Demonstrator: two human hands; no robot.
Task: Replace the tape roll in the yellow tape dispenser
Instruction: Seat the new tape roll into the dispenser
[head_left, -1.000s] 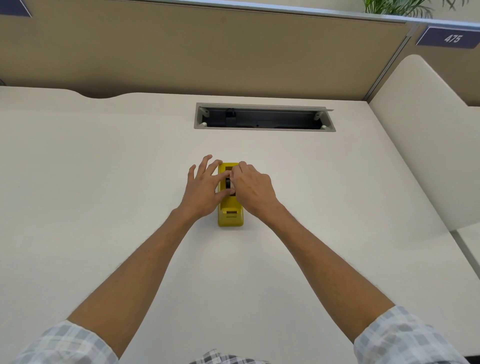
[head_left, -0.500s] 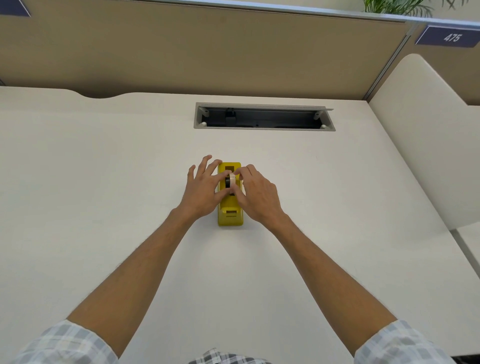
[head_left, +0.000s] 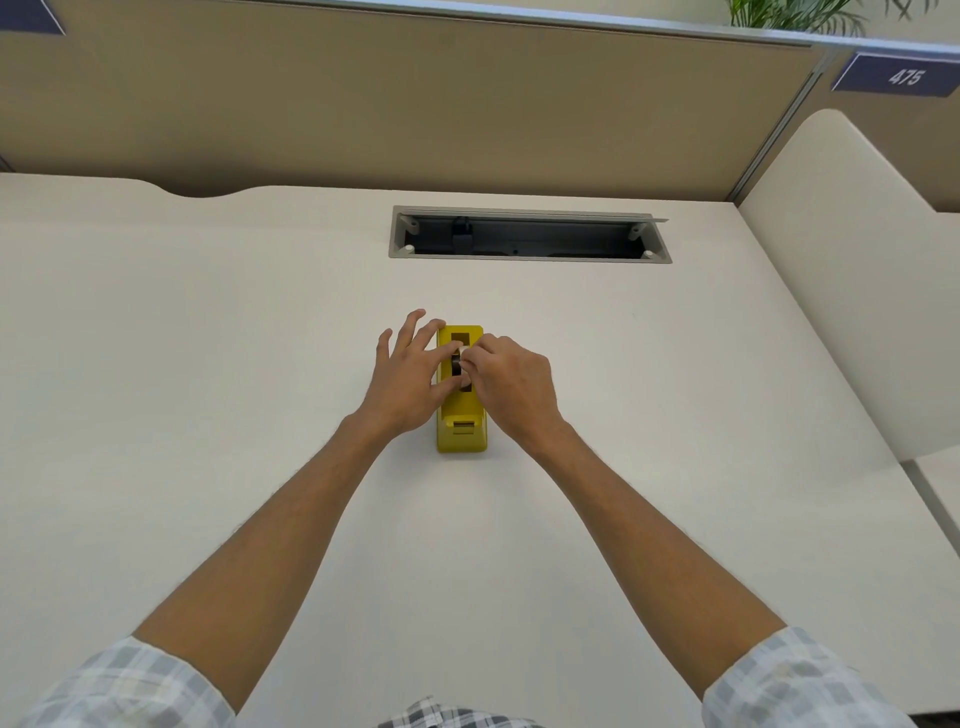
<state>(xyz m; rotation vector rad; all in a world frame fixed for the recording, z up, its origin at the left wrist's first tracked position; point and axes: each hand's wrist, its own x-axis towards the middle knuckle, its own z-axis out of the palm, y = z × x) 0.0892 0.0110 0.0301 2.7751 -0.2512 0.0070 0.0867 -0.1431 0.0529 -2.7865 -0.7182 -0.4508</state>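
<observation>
Dispenser (head_left: 462, 439) between hands, left hand (head_left: 410, 382) splayed alongside, right hand (head_left: 511, 387) pinching roll (head_left: 456, 362).

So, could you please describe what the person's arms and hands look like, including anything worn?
Both forearms are bare. The left hand and right hand show no gloves, rings or watch. The short sleeves are a pale grey-and-white check, ending well above the wrists.

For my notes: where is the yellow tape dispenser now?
In the head view, the yellow tape dispenser stands mid-desk between both hands, nearer than the open cable tray.
</observation>
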